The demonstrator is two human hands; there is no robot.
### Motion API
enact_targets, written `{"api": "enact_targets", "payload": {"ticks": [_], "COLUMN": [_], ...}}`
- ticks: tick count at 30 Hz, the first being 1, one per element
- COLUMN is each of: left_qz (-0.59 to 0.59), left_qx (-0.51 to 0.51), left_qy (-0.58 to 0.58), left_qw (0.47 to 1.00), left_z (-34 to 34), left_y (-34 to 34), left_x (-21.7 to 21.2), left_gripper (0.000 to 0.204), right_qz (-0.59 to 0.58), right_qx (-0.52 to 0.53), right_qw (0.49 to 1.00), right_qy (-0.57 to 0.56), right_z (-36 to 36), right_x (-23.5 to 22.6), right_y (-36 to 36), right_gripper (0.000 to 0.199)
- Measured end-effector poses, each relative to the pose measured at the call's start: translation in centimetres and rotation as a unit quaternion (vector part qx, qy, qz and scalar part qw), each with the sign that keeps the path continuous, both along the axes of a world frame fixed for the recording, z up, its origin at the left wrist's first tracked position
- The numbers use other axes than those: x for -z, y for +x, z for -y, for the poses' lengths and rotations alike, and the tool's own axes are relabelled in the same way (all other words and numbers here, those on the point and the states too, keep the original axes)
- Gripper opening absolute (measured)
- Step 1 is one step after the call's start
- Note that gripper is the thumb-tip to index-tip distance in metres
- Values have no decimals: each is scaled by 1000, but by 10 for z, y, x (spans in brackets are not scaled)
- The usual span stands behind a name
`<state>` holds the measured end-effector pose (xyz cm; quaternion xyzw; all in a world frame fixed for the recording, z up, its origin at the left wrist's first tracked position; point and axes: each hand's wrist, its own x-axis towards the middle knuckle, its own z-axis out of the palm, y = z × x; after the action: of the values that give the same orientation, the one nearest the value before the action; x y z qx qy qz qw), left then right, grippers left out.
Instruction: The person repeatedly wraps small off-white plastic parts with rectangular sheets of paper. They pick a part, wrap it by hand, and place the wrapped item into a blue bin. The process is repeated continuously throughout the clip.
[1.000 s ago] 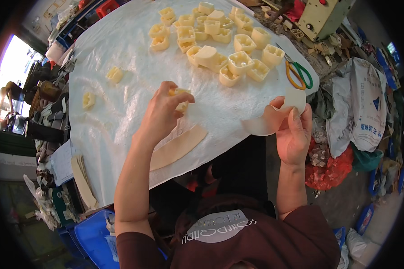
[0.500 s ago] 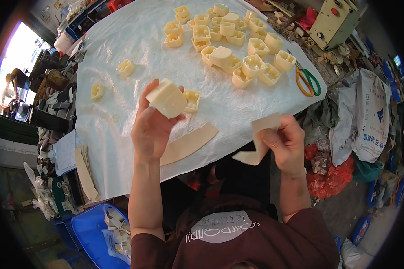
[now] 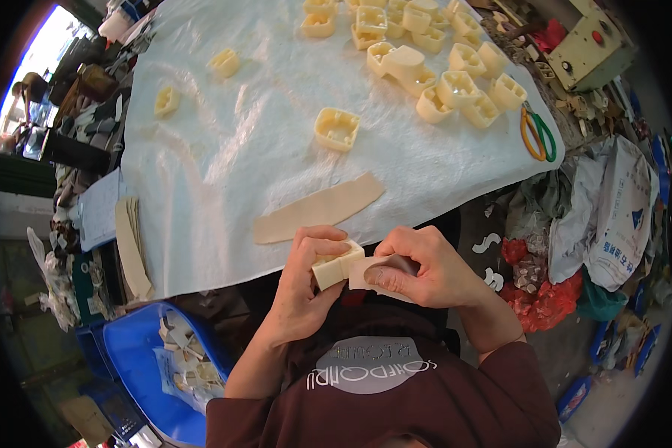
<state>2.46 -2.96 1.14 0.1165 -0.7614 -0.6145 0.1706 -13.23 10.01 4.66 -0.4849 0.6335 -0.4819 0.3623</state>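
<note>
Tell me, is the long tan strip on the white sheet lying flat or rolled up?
Flat. The long tan strip lies spread out on the white sheet, with no curl or fold showing.

A single view comes from a wide fisheye camera worn on the person's head, looking steeply down over the maroon-shirted chest [image 3: 381, 388] at the bottom edge. It faces forward across the table covered in white plastic sheeting [image 3: 224, 164], which fills the upper middle, its straight edges bowing toward the dark round rim. The left hand [image 3: 306, 280] and right hand [image 3: 425, 269] sit close, just below centre. Cluttered floor shows at both sides.
</note>
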Motion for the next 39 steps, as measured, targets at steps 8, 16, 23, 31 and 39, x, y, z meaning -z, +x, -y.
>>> {"api": "enact_targets", "payload": {"ticks": [8,16,23,31,39], "left_qz": [-8,7,-1,-47,-9], "left_qx": [-26,-34,-29,-75,-120], "left_qy": [31,48,6,-60,160], "left_qw": [999,998,1000,994,980], "left_z": [-7,-11,-12,-17,-11], "left_y": [6,2,1,-4,-2], "left_x": [2,0,2,5,-4], "left_gripper": [47,47,47,37,27], "right_qz": [9,-7,-78,-59,-227], "right_qx": [2,13,24,83,103], "right_qw": [1000,998,993,993,945], "right_qy": [-11,-54,-83,-57,-212], "right_z": [6,4,4,1,-17], "right_x": [7,13,18,22,19], "right_y": [11,8,7,5,27], "right_gripper": [21,18,16,26,35]}}
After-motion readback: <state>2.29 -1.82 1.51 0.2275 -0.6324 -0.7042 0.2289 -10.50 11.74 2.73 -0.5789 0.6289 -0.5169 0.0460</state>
